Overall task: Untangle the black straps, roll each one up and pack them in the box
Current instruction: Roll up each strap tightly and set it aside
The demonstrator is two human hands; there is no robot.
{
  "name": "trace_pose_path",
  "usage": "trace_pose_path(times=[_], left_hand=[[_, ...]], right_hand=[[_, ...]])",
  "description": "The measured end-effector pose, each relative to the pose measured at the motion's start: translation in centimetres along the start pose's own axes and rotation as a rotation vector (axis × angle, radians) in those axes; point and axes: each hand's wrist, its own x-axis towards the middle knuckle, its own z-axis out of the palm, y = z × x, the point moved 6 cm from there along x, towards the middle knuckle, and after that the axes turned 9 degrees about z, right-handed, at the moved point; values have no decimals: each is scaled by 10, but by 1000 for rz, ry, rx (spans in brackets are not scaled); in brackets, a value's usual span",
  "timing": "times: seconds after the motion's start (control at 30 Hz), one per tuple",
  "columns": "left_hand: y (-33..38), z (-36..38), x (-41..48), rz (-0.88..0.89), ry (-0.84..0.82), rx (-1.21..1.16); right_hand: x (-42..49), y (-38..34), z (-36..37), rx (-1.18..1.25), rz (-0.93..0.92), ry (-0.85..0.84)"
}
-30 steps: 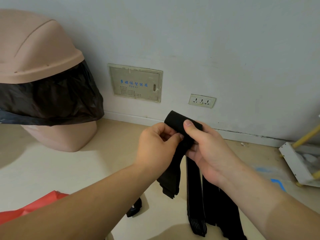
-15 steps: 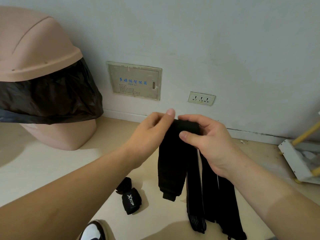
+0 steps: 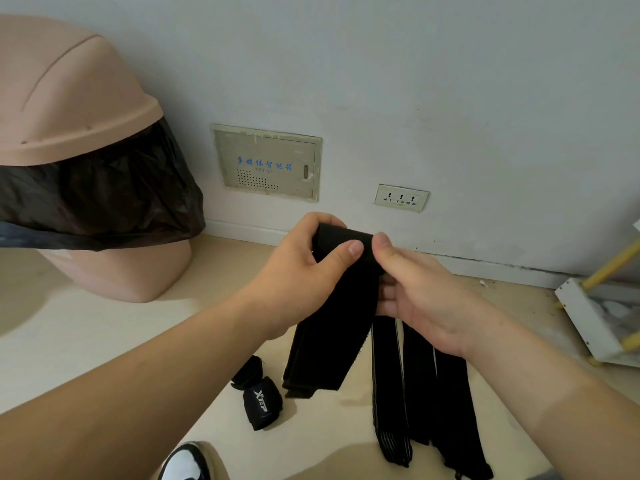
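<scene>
While left hand (image 3: 298, 271), right hand (image 3: 426, 292) pinch strap (image 3: 332, 327), bin (image 3: 69, 98) holds black liner (image 3: 104, 195), contents unclear.

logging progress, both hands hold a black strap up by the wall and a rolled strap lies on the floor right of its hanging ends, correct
No. The head view shows the rolled strap left of the black strap's hanging ends, not right. The rest holds.
</scene>
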Motion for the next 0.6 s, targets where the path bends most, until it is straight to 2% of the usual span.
trace_pose_path(times=[0.17, 0.4, 0.5, 0.6], left_hand=[[2, -1, -3, -21, -29, -54], [-15, -1, -3, -304, -149, -114], [-14, -3, -3, -300, -160, -32], [-12, -5, -2, -244, -84, -15]], right_hand=[[4, -1, -5, 54, -118, 61], [2, -6, -7, -55, -292, 128], [0, -8, -6, -80, -330, 150], [-1, -9, -7, -71, -316, 151]])
